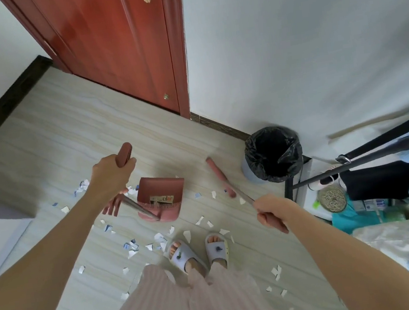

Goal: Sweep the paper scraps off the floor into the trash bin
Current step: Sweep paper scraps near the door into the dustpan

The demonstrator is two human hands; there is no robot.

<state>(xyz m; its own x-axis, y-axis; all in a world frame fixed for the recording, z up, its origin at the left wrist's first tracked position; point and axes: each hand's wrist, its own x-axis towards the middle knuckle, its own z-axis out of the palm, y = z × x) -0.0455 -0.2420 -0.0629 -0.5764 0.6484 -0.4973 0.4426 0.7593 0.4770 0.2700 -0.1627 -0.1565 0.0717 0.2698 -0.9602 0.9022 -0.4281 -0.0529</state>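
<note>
My right hand (272, 213) grips the broom (221, 176), left (111, 173) the dustpan (161, 200); keep its lip flat by the scraps (157, 240).

Pale wood-grain floor (38, 141) strewn with torn paper scraps (132, 246), thickest in the near middle, with more at left and near right. A pink dustpan (161, 195) stands on the floor at center. A bin (273, 154) lined with a black bag sits by the far right wall. Two feet in white slippers (198, 250) stand among the scraps, near center.
</note>
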